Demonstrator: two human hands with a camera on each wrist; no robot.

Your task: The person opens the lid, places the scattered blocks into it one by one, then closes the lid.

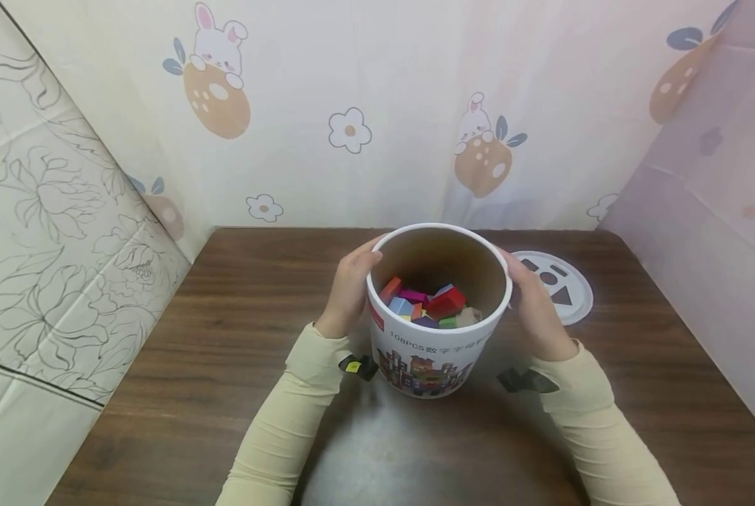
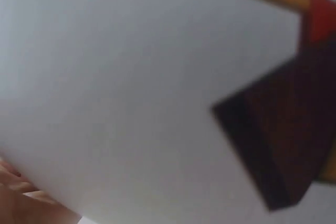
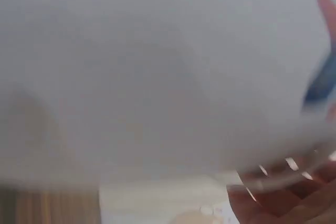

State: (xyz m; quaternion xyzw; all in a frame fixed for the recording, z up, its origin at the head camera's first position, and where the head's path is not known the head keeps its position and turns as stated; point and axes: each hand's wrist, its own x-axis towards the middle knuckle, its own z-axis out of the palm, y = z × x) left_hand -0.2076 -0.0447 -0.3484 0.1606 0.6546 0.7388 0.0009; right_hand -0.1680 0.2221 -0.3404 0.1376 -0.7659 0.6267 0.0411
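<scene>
A white cardboard bucket (image 1: 437, 339) with printed buildings and lettering stands between the two hands, its mouth facing the head camera. Inside lie several coloured toy blocks (image 1: 445, 303), red, blue, purple, green and plain wood. The left hand (image 1: 347, 289) grips the bucket's left side near the rim, thumb at the edge. On the opposite side the right hand (image 1: 537, 315) holds the upper wall, its fingers partly hidden behind the bucket. Both wrist views are mostly filled by the blurred bucket wall (image 2: 131, 93). Whether the bucket's base touches the table cannot be told.
A round white lid (image 1: 581, 296) with shaped holes lies on the brown wooden table (image 1: 251, 302), behind the right hand. A patterned curtain (image 1: 402, 169) hangs along the table's back edge, with a flower-print panel (image 1: 55, 204) on the left.
</scene>
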